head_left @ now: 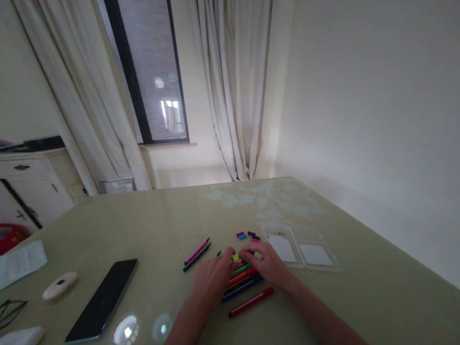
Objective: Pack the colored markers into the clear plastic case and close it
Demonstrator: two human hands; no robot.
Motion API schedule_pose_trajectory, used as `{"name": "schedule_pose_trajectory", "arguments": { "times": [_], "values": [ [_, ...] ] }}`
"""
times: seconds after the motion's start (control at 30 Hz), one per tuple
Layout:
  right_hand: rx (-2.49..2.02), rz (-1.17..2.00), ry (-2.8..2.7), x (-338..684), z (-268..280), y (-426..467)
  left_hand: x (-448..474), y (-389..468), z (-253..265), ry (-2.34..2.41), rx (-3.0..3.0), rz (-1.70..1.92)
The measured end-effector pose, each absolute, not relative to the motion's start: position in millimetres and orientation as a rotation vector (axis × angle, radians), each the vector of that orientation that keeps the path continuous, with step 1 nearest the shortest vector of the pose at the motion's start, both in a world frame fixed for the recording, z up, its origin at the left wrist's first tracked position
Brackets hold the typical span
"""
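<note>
Between my two hands is a small yellow felt-tip pen part [236, 257], mostly covered by fingers. My left hand [212, 273] is closed at its left side, and my right hand [267, 261] pinches at its right. Whether it is the cap or the barrel I cannot tell. Just below, green [240, 270], orange-red [241, 278] and blue [242, 288] pens lie side by side, partly under the hands. A capped red pen [251, 302] lies nearer me. Left of my hands rest uncapped pink [197, 251] and black [197, 257] pens; another dark tip [218, 254] shows beside my left hand.
Several loose coloured caps [241, 236] lie beyond my hands. An open clear plastic case [329, 252] with white inserts is at the right. Leftward on the glossy table [157, 216] are a phone [102, 300], an oval whitish object [60, 285], a face mask [18, 264] and glasses [4, 315].
</note>
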State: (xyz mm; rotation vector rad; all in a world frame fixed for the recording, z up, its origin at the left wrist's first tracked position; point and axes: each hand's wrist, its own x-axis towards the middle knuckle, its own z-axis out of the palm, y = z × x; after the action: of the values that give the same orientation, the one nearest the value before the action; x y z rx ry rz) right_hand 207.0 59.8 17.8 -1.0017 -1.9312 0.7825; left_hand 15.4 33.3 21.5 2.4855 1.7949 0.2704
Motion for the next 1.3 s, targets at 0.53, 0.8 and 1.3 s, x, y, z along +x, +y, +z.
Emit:
{"name": "schedule_pose_trajectory", "arguments": {
  "times": [0.53,0.8,1.3],
  "values": [
    [-1.321,0.306,-1.973,205.7,11.8,85.2,33.5,31.9,2.1,1.646,2.532,0.580],
    [-1.603,-0.022,-2.335,196.4,4.1,104.3,-23.1,46.1,7.1,2.007,2.191,0.568],
    [-1.002,0.444,-1.896,187.3,16.9,74.0,-19.3,49.6,1.6,1.521,1.977,1.141]
  ]
}}
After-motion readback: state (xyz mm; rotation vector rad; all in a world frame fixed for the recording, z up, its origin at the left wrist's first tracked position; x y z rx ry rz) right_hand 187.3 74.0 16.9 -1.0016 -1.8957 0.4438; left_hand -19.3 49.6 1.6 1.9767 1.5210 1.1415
